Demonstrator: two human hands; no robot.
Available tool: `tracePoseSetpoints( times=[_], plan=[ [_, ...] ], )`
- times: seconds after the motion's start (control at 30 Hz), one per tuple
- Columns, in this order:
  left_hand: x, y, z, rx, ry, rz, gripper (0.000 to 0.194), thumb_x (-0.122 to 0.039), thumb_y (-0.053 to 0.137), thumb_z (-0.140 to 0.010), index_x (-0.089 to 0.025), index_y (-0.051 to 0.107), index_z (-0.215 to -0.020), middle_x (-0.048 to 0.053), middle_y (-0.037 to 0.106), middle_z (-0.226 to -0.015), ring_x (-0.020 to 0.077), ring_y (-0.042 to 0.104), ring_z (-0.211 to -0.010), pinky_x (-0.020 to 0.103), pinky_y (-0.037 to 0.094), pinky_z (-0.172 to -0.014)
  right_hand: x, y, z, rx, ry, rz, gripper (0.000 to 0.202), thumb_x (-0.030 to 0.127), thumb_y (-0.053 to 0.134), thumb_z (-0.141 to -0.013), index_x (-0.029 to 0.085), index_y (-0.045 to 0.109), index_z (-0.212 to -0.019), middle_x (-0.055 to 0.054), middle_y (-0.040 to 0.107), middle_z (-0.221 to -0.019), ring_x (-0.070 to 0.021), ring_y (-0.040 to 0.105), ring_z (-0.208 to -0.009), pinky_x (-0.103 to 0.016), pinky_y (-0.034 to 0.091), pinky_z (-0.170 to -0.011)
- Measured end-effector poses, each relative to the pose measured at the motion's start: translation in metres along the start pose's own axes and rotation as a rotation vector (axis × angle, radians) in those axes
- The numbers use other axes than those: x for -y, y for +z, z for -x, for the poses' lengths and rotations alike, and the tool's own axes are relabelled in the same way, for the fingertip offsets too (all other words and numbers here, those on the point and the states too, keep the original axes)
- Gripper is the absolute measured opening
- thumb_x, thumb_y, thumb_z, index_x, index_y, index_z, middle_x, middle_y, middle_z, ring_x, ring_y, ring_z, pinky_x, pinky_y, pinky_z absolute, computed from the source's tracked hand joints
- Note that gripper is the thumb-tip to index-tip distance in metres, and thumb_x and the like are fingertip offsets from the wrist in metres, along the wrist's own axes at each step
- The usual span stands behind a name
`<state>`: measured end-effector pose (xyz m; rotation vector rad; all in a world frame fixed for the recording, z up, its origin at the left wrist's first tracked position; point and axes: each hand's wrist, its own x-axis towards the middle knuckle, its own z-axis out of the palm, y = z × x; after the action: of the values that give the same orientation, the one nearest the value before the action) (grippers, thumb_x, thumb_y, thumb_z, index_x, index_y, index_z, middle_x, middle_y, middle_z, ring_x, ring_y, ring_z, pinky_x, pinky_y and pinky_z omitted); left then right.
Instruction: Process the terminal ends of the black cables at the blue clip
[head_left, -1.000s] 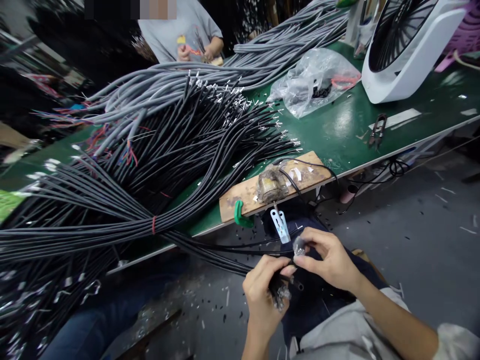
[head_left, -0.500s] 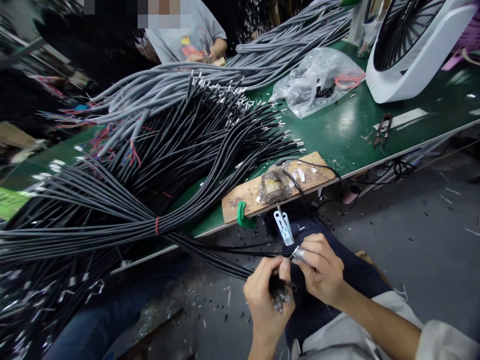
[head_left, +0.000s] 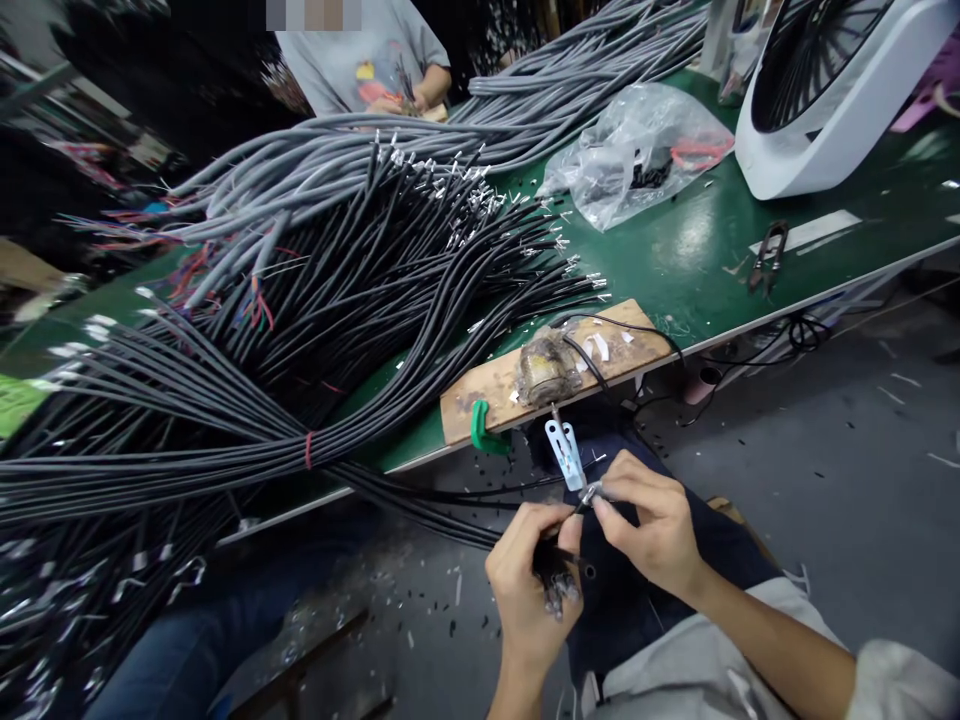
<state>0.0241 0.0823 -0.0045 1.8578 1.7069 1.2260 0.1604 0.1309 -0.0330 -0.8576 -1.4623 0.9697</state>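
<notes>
My left hand (head_left: 525,575) is closed around a bundle of thin black cables (head_left: 442,520) that runs in from the left. Stripped, silvery ends (head_left: 556,592) stick out below its fingers. Thumb and forefinger of my right hand (head_left: 651,520) pinch the silvery tip (head_left: 589,494) of one black cable, just right of the left fingertips. Right above that tip hangs a light blue plastic clip (head_left: 564,452), on the shaft of a small motor (head_left: 546,370) wrapped in clear film. Whether tip and clip touch, I cannot tell.
The motor sits on a wooden board (head_left: 630,350) at the table edge, beside a green clamp (head_left: 486,432). Black cables (head_left: 360,320) and grey cables (head_left: 315,150) cover the green table (head_left: 694,240). Snips (head_left: 769,256), a plastic bag (head_left: 637,150) and a white fan (head_left: 795,165) lie rightward. Another person (head_left: 360,70) works opposite.
My right fingers have shifted slightly up and left, bringing the cable tip nearer the blue clip. The left hand keeps its grip on the bundle. The view has moved slightly.
</notes>
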Motion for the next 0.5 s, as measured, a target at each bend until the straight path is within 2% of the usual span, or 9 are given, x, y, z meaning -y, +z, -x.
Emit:
tracePoseSetpoints(
  times=[0.07, 0.13, 0.23, 0.3, 0.37, 0.43, 0.5],
  plan=[
    [0.000, 0.001, 0.000, -0.014, -0.017, 0.000, 0.009, -0.010, 0.057, -0.084, -0.018, 0.060, -0.081, -0.001, 0.059, -0.068, 0.0113, 0.057, -0.058, 0.020, 0.043, -0.055, -0.002, -0.002, -0.001, 0.031, -0.002, 0.022, 0.011, 0.010, 0.061, -0.079, 0.017, 0.066, -0.073, -0.002, 0.060, -0.066, -0.0165, 0.051, -0.065, -0.032, 0.044, -0.064],
    [0.000, 0.002, 0.000, -0.023, -0.035, 0.007, 0.009, -0.010, 0.056, -0.084, -0.017, 0.060, -0.080, -0.001, 0.059, -0.067, 0.0111, 0.057, -0.058, 0.020, 0.043, -0.056, -0.002, -0.005, -0.002, 0.056, 0.079, 0.004, 0.013, 0.013, 0.059, -0.083, 0.017, 0.066, -0.073, -0.003, 0.061, -0.069, -0.0168, 0.053, -0.067, -0.031, 0.045, -0.064],
    [-0.002, 0.005, 0.001, -0.019, -0.054, 0.014, 0.010, -0.011, 0.055, -0.086, -0.017, 0.060, -0.080, -0.001, 0.059, -0.067, 0.0106, 0.056, -0.057, 0.020, 0.042, -0.055, 0.000, -0.004, -0.002, 0.121, 0.190, -0.085, 0.017, 0.020, 0.050, -0.091, 0.016, 0.066, -0.084, -0.006, 0.063, -0.079, -0.0172, 0.056, -0.072, -0.029, 0.046, -0.064],
    [-0.002, 0.006, 0.002, -0.015, -0.064, 0.014, 0.010, -0.013, 0.053, -0.086, -0.017, 0.059, -0.080, -0.001, 0.058, -0.066, 0.0104, 0.054, -0.055, 0.020, 0.040, -0.054, 0.004, -0.001, -0.003, 0.181, 0.127, -0.065, 0.018, 0.021, 0.050, -0.092, 0.015, 0.066, -0.085, -0.007, 0.064, -0.081, -0.0180, 0.056, -0.074, -0.030, 0.046, -0.067],
    [-0.002, 0.004, 0.001, 0.011, -0.084, 0.008, 0.012, -0.014, 0.052, -0.088, -0.017, 0.058, -0.078, -0.001, 0.056, -0.064, 0.0106, 0.053, -0.054, 0.021, 0.038, -0.053, 0.007, 0.000, -0.006, 0.181, -0.011, 0.037, 0.021, 0.020, 0.052, -0.092, 0.014, 0.064, -0.075, -0.007, 0.062, -0.072, -0.0183, 0.054, -0.070, -0.032, 0.044, -0.066],
    [-0.002, -0.002, -0.001, 0.102, -0.121, 0.022, 0.020, -0.016, 0.049, -0.090, -0.017, 0.056, -0.071, -0.001, 0.054, -0.061, 0.0107, 0.051, -0.053, 0.021, 0.036, -0.052, 0.007, -0.003, -0.011, 0.210, -0.114, 0.101, 0.030, 0.021, 0.050, -0.093, 0.015, 0.063, -0.066, -0.006, 0.059, -0.062, -0.0175, 0.049, -0.063, -0.032, 0.040, -0.062],
    [0.000, -0.010, -0.005, 0.251, -0.120, 0.102, 0.029, -0.022, 0.047, -0.093, -0.017, 0.054, -0.065, -0.001, 0.053, -0.057, 0.0106, 0.050, -0.051, 0.022, 0.034, -0.051, 0.005, -0.007, -0.014, 0.353, -0.126, -0.003, 0.034, 0.027, 0.053, -0.093, 0.016, 0.064, -0.063, -0.004, 0.058, -0.057, -0.0162, 0.048, -0.058, -0.031, 0.038, -0.059]
  ],
)
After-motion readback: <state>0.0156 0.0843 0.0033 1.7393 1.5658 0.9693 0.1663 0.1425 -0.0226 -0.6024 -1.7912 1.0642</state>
